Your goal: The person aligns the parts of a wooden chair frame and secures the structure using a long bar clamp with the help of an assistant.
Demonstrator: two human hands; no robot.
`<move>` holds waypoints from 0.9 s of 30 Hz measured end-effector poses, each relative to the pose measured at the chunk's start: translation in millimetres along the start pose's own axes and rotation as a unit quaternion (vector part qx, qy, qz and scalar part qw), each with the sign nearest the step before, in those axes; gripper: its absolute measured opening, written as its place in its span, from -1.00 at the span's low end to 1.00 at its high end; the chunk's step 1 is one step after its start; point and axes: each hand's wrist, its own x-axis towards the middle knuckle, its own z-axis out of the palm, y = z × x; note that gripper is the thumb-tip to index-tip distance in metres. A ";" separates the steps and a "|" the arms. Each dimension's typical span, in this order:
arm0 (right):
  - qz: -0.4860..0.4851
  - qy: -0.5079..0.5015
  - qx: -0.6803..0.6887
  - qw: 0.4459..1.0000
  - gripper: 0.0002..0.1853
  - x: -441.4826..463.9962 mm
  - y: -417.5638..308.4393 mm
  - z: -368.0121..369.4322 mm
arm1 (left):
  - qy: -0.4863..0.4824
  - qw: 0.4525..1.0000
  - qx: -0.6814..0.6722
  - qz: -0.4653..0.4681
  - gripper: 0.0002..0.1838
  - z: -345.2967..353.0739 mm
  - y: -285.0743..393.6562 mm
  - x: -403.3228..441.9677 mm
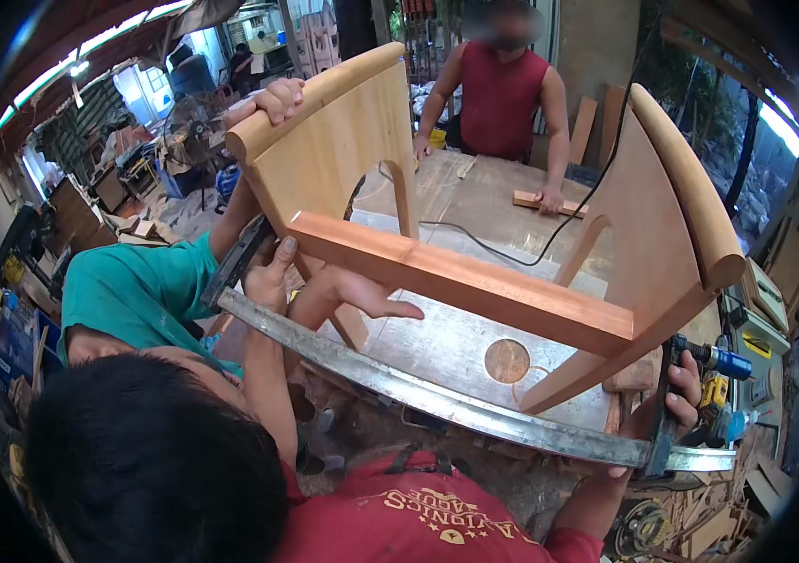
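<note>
A long steel bar clamp [437, 405] spans two curved wooden panels, the left panel [324, 141] and right panel [648, 216], joined by a reddish wooden rail [474, 281]. My left hand [270, 277] is closed around the clamp's left end, thumb up beside the rail's end. At the other end, my right hand [681, 399] wraps the dark clamp jaw [664, 408], below its blue-handled screw [723, 361]. A co-worker in a teal shirt rests one hand [277, 98] on the left panel's top and holds another hand [357, 293] open under the rail.
The worktable [502, 197] carries a black cable [512, 261] and a metal-toned sheet with a round hole [507, 360]. Across it, a person in a red sleeveless shirt [502, 103] touches a wood strip [535, 201]. A yellow power tool [714, 392] and wood scraps [709, 525] lie right.
</note>
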 end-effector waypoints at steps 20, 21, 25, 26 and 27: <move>0.027 0.021 0.000 0.999 0.02 -0.2 -7.2 6.1 | -0.070 0.973 -0.181 -0.123 -0.52 43.6 42.0 -15.8; 0.027 0.018 0.011 0.999 0.03 -1.0 -6.5 4.2 | -0.071 0.973 -0.184 -0.122 -0.53 45.5 40.0 -17.6; -0.009 -0.004 0.016 1.000 0.03 -1.4 4.0 -4.6 | 0.024 0.989 -0.142 -0.045 -0.56 24.3 1.0 -2.5; -0.021 -0.002 0.010 1.000 0.02 -4.2 10.1 -7.5 | 0.039 0.989 -0.139 -0.037 -0.57 20.9 -4.6 -2.0; -0.013 0.015 0.019 1.000 0.01 -5.5 7.4 -2.3 | 0.048 0.989 -0.139 -0.032 -0.58 18.8 -9.2 -0.5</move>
